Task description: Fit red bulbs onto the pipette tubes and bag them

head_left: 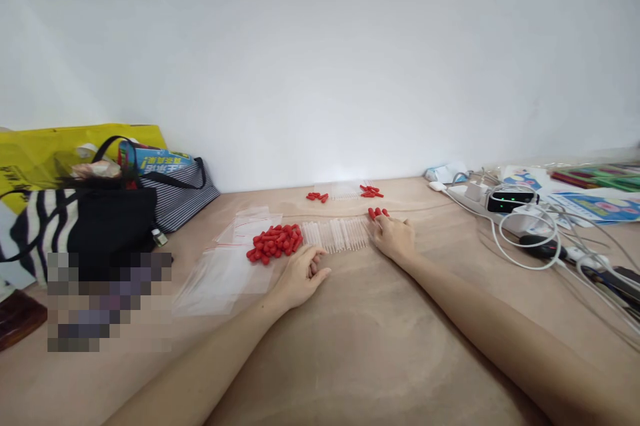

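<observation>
The right hand [397, 238] bends its fingers down at the right end of the row of clear tubes [341, 235], which lies on the wooden table [345, 346]; whether those fingertips pinch a tube or only press on one, I cannot tell. Just beyond them, at that same end of the row, sits a little cluster of red bulbs [379, 213] (rubbery-looking, like dropper tops), close enough to be knocked, so a light touch from above seems wiser than a sideways sweep. The left hand [303, 274] rests half curled at the row's left end, thumb apart, with nothing visible in it; it would serve well as a gentle stop, since slim, smooth tubes probably roll if pushed unevenly. Keeping them parallel, with their near tips level, should make each one easy to pick out singly. Left of the row, a heaped pile of red bulbs [275, 243] lies on clear plastic bags [215, 279], best not dragged by the wrist. Behind the row, near the wall, more red pieces [317, 197] flank a smaller transparent bundle [345, 192].
</observation>
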A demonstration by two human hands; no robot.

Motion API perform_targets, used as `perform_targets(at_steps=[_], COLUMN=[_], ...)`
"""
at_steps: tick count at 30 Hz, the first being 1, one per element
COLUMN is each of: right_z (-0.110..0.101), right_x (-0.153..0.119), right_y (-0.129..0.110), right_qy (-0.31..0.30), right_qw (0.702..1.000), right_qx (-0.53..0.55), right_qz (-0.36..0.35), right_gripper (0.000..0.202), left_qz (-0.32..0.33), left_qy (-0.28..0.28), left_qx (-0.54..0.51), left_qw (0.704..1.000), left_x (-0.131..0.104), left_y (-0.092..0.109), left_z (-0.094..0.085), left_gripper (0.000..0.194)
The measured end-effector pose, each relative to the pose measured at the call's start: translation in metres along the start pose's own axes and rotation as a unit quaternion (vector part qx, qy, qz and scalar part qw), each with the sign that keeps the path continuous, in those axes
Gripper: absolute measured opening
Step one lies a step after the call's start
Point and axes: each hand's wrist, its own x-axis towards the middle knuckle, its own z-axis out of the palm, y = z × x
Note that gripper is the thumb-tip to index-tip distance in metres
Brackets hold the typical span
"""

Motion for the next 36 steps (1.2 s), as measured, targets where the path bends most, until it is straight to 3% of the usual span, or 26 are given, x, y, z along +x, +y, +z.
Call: perform_targets(at_steps=[21, 24, 27, 30, 33, 36], right_z=[-0.006, -0.008, -0.009, -0.008, -0.007, -0.007], right_x=[-0.004, -0.004, -0.003, -0.002, -0.001, -0.001], right_y=[-0.012, -0.015, -0.017, -0.018, -0.020, -0.020], right_qy=[-0.029, -0.050, -0.070, -0.079, -0.080, -0.077], right_qw=[0.999, 0.999, 0.997, 0.996, 0.996, 0.997], right_qx=[0.017, 0.003, -0.022, -0.033, -0.032, -0.030], right_qz=[0.005, 0.005, 0.004, -0.001, -0.005, -0.008], right_gripper=[0.029, 0.028, 0.031, 0.033, 0.033, 0.031], left_qz=[0.048, 0.046, 0.046, 0.018, -0.048, -0.068], left_qy=[-0.012, 0.023, 0.124, 0.208, 0.209, 0.196], left_qx=[0.027, 0.033, 0.074, 0.183, 0.276, 0.301], left_qw=[0.998, 0.998, 0.988, 0.961, 0.937, 0.931], left_x=[-0.001, 0.001, 0.006, 0.011, 0.014, 0.014], left_y=[0.005, -0.003, -0.018, -0.031, -0.039, -0.042], left_z=[-0.001, 0.002, -0.001, -0.011, -0.020, -0.022], left_gripper=[0.008, 0.009, 0.010, 0.012, 0.019, 0.020])
